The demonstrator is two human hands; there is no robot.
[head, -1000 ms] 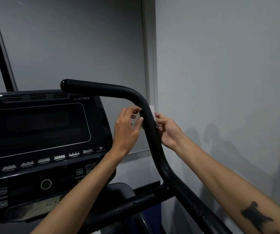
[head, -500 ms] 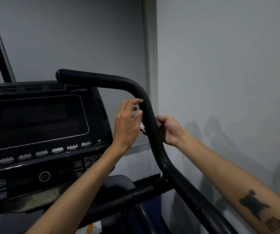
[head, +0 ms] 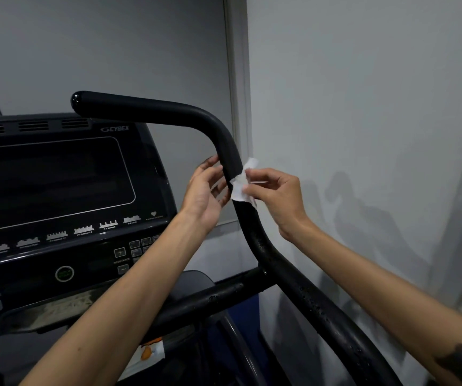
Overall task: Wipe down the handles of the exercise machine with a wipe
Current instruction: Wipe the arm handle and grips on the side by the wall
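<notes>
white wipe, crumpled, sits against the right side of the black handle just below its bend, pinched between thumb and fingertips of the right hand. left hand is on the other side of the bar, fingers loosely spread, tips touching or nearly touching the tube; it holds nothing.

best way imo: flatten the wipe, wrap it round the bar w/ the left hand taking the far edge, then slide it along so the whole circumference gets covered, not just one face. droplets show on the lower bar, so that stretch looks wet already; the top run to the end cap prob still needs doing. keep clear of the console and its buttons. grey wall sits close behind, so little room for the right elbow.
</notes>
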